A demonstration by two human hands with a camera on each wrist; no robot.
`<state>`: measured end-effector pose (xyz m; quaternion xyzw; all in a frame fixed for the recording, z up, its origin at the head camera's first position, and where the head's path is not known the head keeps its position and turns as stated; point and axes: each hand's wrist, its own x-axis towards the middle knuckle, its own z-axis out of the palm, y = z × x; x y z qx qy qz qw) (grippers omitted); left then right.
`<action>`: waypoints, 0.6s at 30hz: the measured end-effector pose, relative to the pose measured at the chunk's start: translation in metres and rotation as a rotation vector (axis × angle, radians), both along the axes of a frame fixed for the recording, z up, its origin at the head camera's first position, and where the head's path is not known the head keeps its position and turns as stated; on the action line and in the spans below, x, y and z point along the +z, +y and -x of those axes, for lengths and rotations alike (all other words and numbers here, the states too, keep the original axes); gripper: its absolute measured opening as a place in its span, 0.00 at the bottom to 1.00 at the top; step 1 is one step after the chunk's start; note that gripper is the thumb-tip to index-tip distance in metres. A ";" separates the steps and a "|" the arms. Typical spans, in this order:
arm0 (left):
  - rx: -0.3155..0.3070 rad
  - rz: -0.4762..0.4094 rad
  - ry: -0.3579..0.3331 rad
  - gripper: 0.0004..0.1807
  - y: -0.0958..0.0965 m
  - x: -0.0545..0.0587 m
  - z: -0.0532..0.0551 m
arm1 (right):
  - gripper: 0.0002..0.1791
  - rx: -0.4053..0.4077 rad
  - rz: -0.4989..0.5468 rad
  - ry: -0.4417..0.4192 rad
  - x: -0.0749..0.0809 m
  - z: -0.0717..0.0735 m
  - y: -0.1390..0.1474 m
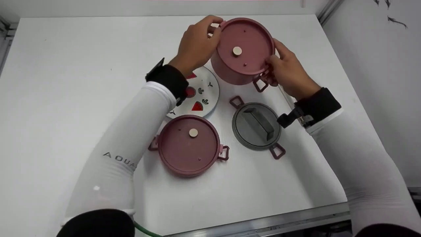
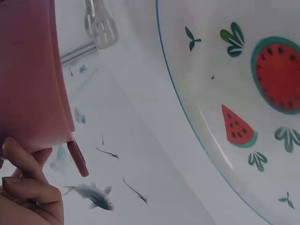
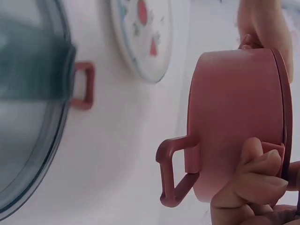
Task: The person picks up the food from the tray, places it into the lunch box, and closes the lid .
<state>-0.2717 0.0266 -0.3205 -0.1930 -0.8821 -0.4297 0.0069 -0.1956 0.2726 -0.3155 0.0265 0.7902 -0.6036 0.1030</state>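
Note:
A lidded maroon pot [image 1: 245, 42] with a pale knob is held off the table between both hands, its lid tilted toward me. My left hand [image 1: 199, 44] grips it at its upper left edge, by the handle there. On the opposite side, my right hand [image 1: 289, 67] holds the rim, thumb on the lid and fingers curled beneath. The right wrist view shows a square loop handle [image 3: 173, 173] sticking out beside those fingers. Below my left wrist lies a white plate [image 1: 210, 84] with watermelon pictures, partly hidden by the arm.
Nearer me stands another maroon lidded pot [image 1: 177, 154]. To its right sits a pot with a grey lid [image 1: 256, 140], two loop handles showing. A slotted spatula [image 2: 104, 30] appears in the left wrist view. A wall [image 1: 371, 65] borders the table's right side.

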 end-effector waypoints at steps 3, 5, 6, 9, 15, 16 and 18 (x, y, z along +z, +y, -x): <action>-0.016 -0.065 0.047 0.20 -0.023 0.002 -0.014 | 0.29 0.066 0.004 0.033 0.007 -0.010 -0.007; -0.059 -0.128 0.047 0.20 -0.041 0.001 -0.025 | 0.29 0.119 0.000 0.035 0.010 -0.019 -0.013; -0.089 -0.166 0.030 0.20 -0.049 0.000 -0.031 | 0.28 0.147 -0.009 0.037 0.011 -0.023 -0.015; -0.172 -0.246 -0.044 0.20 -0.071 0.000 -0.051 | 0.28 0.224 -0.023 0.030 0.013 -0.036 -0.021; -0.254 -0.332 -0.213 0.20 -0.098 -0.002 -0.092 | 0.29 0.341 -0.058 0.034 0.012 -0.062 -0.030; -0.259 -0.338 -0.241 0.20 -0.100 -0.004 -0.098 | 0.29 0.351 -0.073 0.033 0.011 -0.066 -0.031; -0.255 -0.335 -0.297 0.19 -0.104 -0.009 -0.110 | 0.29 0.368 -0.106 0.036 0.007 -0.073 -0.035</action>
